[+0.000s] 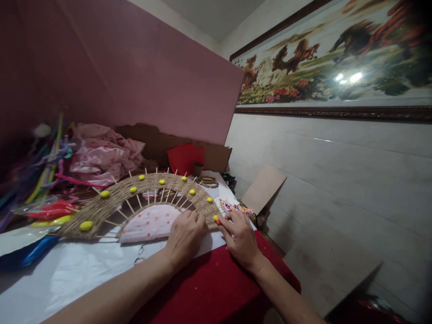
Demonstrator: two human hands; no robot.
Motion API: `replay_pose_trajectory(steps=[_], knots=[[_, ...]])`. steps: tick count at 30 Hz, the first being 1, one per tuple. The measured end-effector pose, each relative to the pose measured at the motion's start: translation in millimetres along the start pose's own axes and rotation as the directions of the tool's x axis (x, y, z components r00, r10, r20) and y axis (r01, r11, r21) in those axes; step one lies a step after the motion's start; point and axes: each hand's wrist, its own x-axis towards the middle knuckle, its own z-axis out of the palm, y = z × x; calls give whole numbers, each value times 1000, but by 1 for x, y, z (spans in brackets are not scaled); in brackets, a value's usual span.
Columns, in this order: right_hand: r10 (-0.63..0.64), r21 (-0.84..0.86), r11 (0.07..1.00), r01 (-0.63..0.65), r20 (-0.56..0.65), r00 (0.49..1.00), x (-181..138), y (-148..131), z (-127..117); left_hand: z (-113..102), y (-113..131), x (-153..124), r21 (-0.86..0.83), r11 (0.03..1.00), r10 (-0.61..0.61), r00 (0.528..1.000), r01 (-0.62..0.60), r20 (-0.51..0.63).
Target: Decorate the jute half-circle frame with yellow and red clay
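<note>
A half-round fan point(114, 204) of woven brown twine over thin sticks lies on the table, with several yellow clay dots point(104, 194) along its band. Pink dotted cloth point(151, 222) covers its inner half circle. My left hand point(188, 229) is closed at the fan's lower right edge, its fingertips mostly hidden. At the right end of the band, my right hand point(239, 234) has its thumb and fingers bent together. A tiny red piece point(218, 222) shows at these fingertips, against the last yellow dot point(216, 218).
Pink cloth point(104, 150), coloured pipe cleaners point(50, 166) and plastic packets point(50, 211) are heaped at the left. Behind the fan are red sheets point(185, 157), a small brown cup point(197, 168) and scissors point(209, 182). A patterned strip point(236, 207) lies beyond my right hand. Red cloth point(202, 288) covers the near edge.
</note>
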Motion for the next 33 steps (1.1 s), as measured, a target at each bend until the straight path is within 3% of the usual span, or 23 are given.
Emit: replay_pose_trajectory(steps=[6, 10, 13, 15, 19, 22, 26, 30, 33], knots=[[45, 118, 993, -22, -197, 979, 0, 2, -2, 2, -1, 0, -28, 1000, -5, 998, 3, -61], [71, 176, 984, -22, -278, 958, 0, 4, -3, 1, -3, 2, -308, 951, -104, 973, 37, -206], [49, 289, 957, 17, -218, 975, 5, -3, -6, 0, -3, 3, -556, 831, -155, 944, -36, -292], [31, 401, 916, 29, -143, 989, 11, -13, -9, 0, -2, 3, -619, 782, -163, 934, -74, -318], [10, 564, 826, -6, -5, 1000, 24, -34, -13, 4, -2, 2, -633, 767, -137, 937, -106, -322], [1, 552, 833, -36, 63, 998, 31, -40, -10, 6, -2, 1, -634, 762, -107, 942, -129, -319], [81, 589, 802, -98, 55, 995, 32, -36, -3, 1, -3, 3, -628, 767, -103, 942, -129, -318], [194, 682, 710, -176, 51, 980, 26, -29, 0, 0, -2, 3, -607, 792, -74, 977, -65, -201], [241, 760, 605, -237, 109, 964, 22, -28, 0, 2, 1, 2, -549, 835, -81, 974, -50, -213]])
